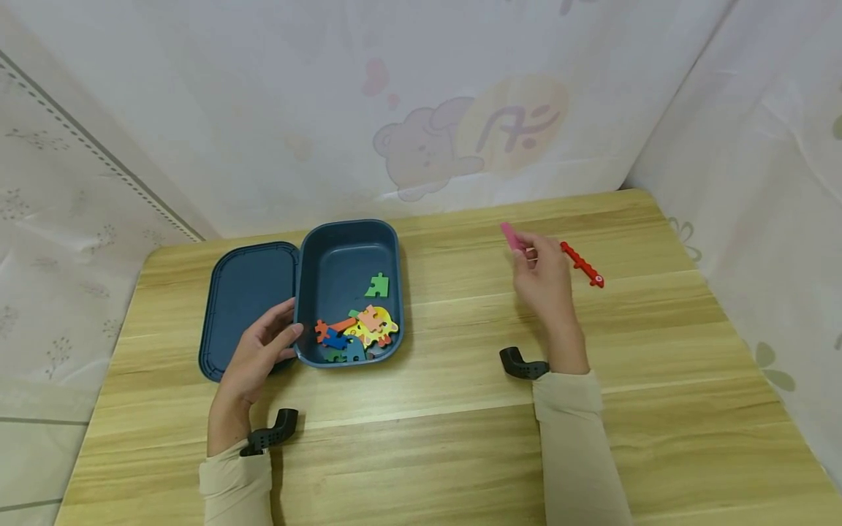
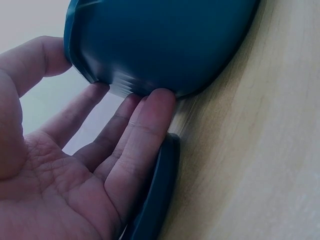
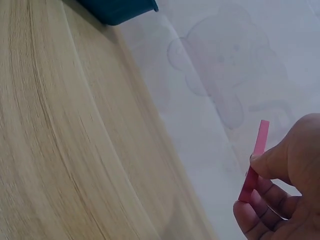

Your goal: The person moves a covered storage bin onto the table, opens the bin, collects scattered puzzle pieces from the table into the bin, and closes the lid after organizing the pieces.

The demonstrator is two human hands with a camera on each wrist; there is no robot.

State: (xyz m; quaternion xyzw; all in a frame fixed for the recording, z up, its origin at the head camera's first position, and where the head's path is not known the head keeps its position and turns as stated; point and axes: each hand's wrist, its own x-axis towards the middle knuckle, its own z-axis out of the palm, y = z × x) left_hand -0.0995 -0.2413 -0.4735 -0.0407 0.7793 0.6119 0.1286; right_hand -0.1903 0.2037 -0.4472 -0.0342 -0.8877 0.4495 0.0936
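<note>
At the left side of the dark blue box (image 1: 349, 245), my left hand (image 1: 263, 347) grips the wall, thumb at the rim and fingers against the outside (image 2: 150, 55). Colourful jigsaw pieces lie in the near part of the box, among them a green piece (image 1: 378, 286), a yellow animal-face piece (image 1: 388, 329) and a blue piece (image 1: 336, 339). My right hand (image 1: 546, 281), above the table on the right, pinches a thin pink piece (image 3: 260, 140) between thumb and fingers. Beside that hand lies a red notched strip (image 1: 582, 264) with an eye at one end.
The blue lid (image 1: 253, 292) lies on the table left of the box, under part of my left hand. Wood-grained table (image 1: 421, 453) spreads between the arms. A pale printed curtain (image 1: 263, 109) hangs along the table's back edge.
</note>
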